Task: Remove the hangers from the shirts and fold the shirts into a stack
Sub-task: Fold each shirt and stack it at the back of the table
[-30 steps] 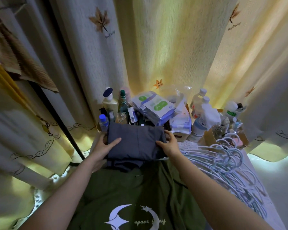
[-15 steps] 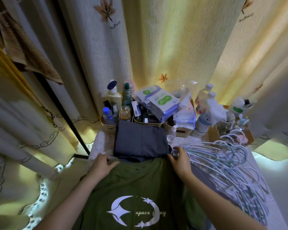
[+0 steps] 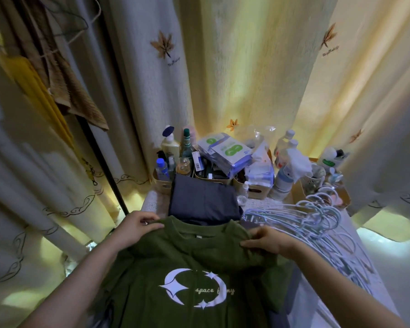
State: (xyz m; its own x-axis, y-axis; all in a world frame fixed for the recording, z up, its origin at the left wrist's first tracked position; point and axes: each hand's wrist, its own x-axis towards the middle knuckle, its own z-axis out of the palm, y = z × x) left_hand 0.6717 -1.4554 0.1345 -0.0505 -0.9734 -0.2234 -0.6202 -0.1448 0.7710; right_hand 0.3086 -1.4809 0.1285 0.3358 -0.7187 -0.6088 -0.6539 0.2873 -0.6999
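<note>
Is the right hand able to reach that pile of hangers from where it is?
Probably yes. The hangers lie just beside the right hand with nothing between them, but it is pinching the green shirt, so it would have to let go first.

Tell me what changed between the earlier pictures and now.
The left hand and right hand let go of the folded grey shirt, drew back, and now pinch the green shirt at its shoulders. The grey shirt and the hangers stayed in place.
</note>
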